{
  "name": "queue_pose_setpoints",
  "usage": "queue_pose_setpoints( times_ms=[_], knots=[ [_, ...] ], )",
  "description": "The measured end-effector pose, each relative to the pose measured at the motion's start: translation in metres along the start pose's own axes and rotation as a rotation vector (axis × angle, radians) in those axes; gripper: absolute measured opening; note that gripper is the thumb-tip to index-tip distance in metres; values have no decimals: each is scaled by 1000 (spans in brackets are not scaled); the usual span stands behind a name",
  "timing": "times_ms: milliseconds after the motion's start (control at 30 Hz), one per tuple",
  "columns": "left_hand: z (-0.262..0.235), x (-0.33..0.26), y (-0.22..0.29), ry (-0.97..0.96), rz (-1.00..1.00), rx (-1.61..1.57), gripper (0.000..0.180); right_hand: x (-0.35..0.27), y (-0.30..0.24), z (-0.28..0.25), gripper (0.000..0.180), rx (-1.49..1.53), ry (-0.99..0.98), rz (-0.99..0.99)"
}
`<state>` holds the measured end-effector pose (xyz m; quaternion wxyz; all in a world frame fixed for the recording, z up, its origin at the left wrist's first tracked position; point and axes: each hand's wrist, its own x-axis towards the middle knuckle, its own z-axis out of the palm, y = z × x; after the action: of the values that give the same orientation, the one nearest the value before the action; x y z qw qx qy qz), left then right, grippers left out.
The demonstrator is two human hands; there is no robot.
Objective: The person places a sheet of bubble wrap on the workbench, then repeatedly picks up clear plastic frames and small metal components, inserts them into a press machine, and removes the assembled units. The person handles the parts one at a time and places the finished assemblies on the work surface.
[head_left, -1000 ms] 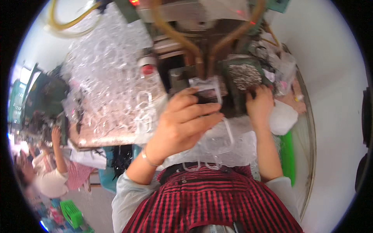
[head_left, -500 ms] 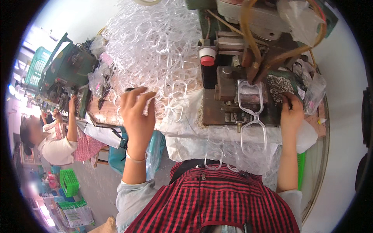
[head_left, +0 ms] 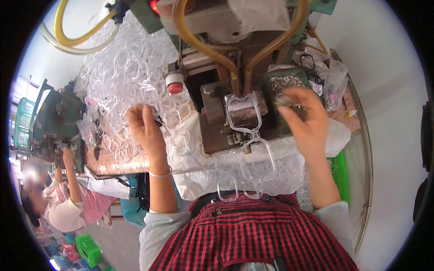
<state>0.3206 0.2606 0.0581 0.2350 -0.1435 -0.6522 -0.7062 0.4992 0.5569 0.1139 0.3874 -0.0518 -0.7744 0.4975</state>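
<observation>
A clear plastic eyeglass frame [head_left: 250,132] has one lens ring on the block of a bench press [head_left: 212,106]; its other ring hangs over the table's front edge. My left hand [head_left: 148,133] is held left of the press, fingertips pinched together by a small dark piece I cannot name. Right of the press, my right hand [head_left: 308,124] is bent in above a dark tray [head_left: 276,122] of tiny metal parts [head_left: 287,84]. Its thumb and forefinger come together around something greyish, blurred by motion.
Many clear frames [head_left: 131,67] are heaped behind my left hand. Beside the press is a red button [head_left: 175,87], with yellow hoses [head_left: 199,43] above. Clear frames and plastic [head_left: 285,174] lie by my lap. A co-worker [head_left: 68,198] sits at the left, near a green machine [head_left: 56,115].
The view has shifted, so the press stands farther left in it. My left fingers went from spread to pinched. My right hand has lifted from the metal parts toward the press.
</observation>
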Motion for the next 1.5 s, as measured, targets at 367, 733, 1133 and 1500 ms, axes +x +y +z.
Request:
queue_pose_setpoints(
  times_ms=[367,733,1133,1500],
  knots=[
    [52,-53,116,-364,560,-196,15,20,-3,57,51,537,-40,339],
    [44,-55,138,-840,737,90,19,8,-39,29,52,431,-219,194],
    [88,-40,109,-921,781,208,34,3,81,-54,24,-352,162,155],
    [81,-56,97,-862,710,202,27,-22,67,-19,15,-865,-51,179]
  ],
)
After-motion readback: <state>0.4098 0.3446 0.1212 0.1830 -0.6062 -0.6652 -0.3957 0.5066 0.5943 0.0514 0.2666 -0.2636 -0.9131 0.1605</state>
